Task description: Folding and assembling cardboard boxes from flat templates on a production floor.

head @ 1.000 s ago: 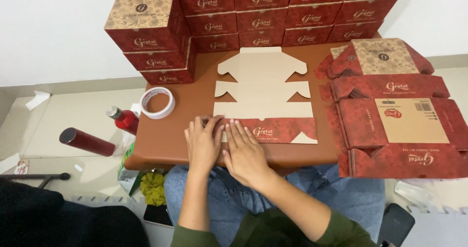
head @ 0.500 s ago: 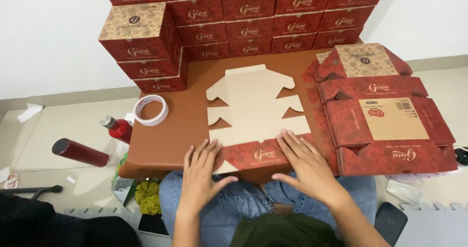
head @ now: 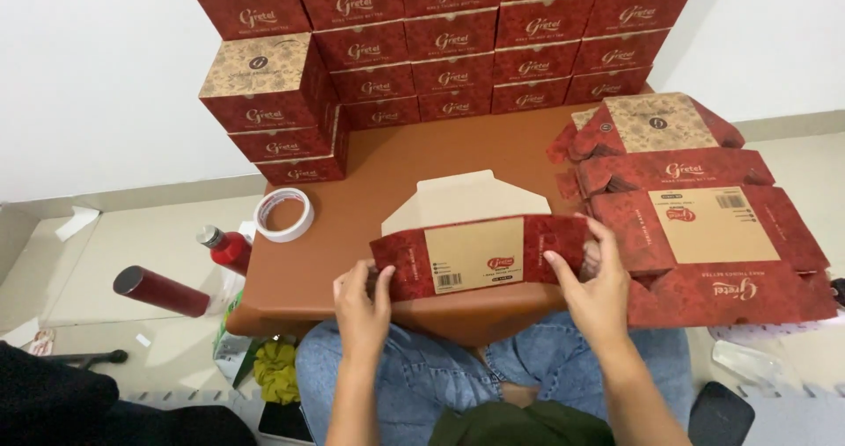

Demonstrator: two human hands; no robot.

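— What do we have around the brown surface (head: 352, 226), biggest first?

— Behind it we see the wall of stacked red boxes (head: 458, 36), then the pile of flat red blanks (head: 704, 226) on its right side. On its near edge sits the carton blank (head: 480, 252) we are working, and at its left edge a tape roll (head: 283, 214). On the floor left of the surface lie a red bottle (head: 224, 248) and a dark red tube (head: 161, 291).

— How does the blank lie for our hands?

— Its long axis runs left to right along the near edge of the surface, with the front panel stood up towards us and the pale inner flap lying flat behind it. Our left hand (head: 363, 309) has the left end and our right hand (head: 598, 287) the right end, so neither is nearer; each holds its own side.

— And the fingers?

— On the left they pinch the end panel, thumb in front, the rest curled behind. On the right they are spread, wrapped over the top corner with the thumb pressed on the face.

— What differs from half a second ago?

— Then the blank lay flat and open on the surface with our palms pressing its near strip. Now that strip is folded upright, showing its brown label side, and our hands have moved out to its ends.
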